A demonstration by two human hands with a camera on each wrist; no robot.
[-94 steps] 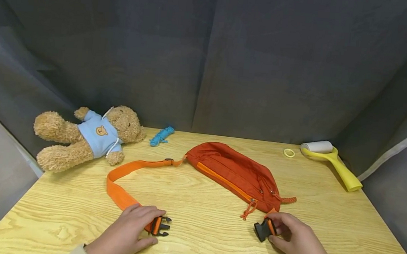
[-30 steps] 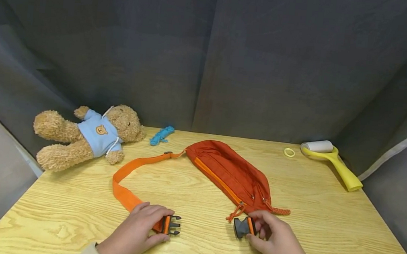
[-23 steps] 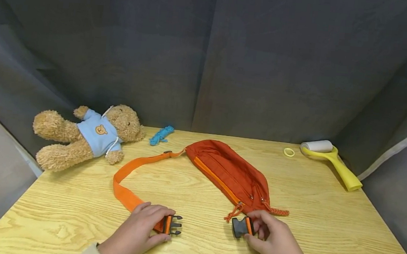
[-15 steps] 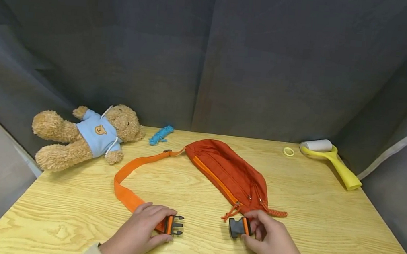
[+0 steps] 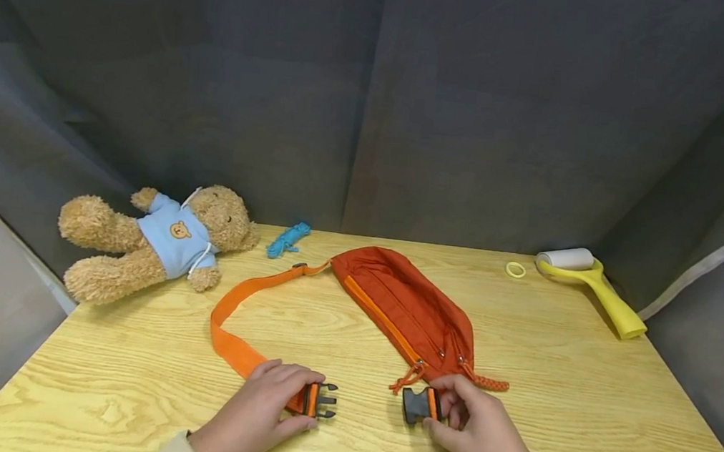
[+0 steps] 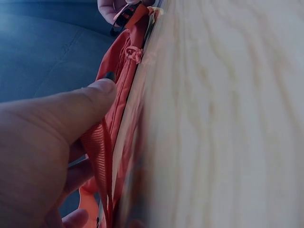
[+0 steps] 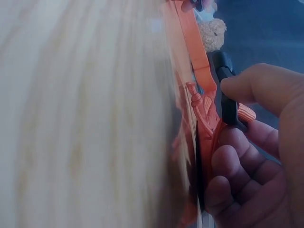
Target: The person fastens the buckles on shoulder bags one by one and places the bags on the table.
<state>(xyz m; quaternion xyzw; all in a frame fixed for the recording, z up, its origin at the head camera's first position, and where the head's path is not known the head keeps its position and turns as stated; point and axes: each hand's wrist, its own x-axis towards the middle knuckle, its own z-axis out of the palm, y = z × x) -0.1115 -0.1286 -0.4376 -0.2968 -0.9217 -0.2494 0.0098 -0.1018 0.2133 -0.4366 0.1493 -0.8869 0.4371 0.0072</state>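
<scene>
A red-orange waist bag [image 5: 416, 310] lies flat on the table, its orange strap [image 5: 231, 315] curving round to the left. My left hand [image 5: 262, 407] grips the strap's end behind the pronged black buckle half [image 5: 325, 401], whose prongs point right. Between thumb and fingers, my right hand [image 5: 476, 430] pinches the black socket half of the buckle [image 5: 416, 405], its mouth facing left. A short gap of bare wood separates the two halves. The right wrist view shows the thumb pressed on the socket half [image 7: 227, 90] near the bag's knotted zipper pull [image 7: 197, 99].
A teddy bear [image 5: 173, 238] in a blue shirt lies at the back left, beside a bundle of blue cord [image 5: 288, 240]. At the back right are a small yellow ring [image 5: 515, 269] and a yellow-handled lint roller [image 5: 596, 282]. Dark curtain [image 5: 372, 112] encloses the table.
My right hand has brought the socket half leftward, shifting the bag's near end with it. My left hand has moved right with the pronged half, so the gap between the halves has narrowed.
</scene>
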